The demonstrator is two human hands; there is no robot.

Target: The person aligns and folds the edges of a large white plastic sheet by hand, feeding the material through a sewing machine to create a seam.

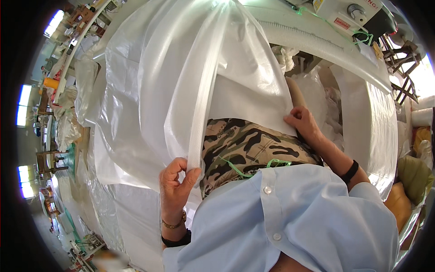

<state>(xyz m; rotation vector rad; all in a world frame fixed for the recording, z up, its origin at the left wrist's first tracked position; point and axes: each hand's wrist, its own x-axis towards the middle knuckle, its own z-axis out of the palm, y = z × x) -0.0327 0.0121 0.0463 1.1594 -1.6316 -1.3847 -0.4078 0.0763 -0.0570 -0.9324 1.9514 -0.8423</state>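
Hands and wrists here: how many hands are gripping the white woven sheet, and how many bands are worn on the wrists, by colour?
Hands gripping the white woven sheet: 2, left hand and right hand
Gold bracelet: 1
Black bands: 2, left wrist band and right wrist band
Total bands: 3

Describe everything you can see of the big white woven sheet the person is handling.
The white woven sheet looks like thin, translucent plastic fabric with a fine weave and a glossy sheen. It hangs from the sewing table down over the person's lap. A sewn band runs down its middle. The left hand pinches the band's lower end; the right hand grips the sheet's lower edge.
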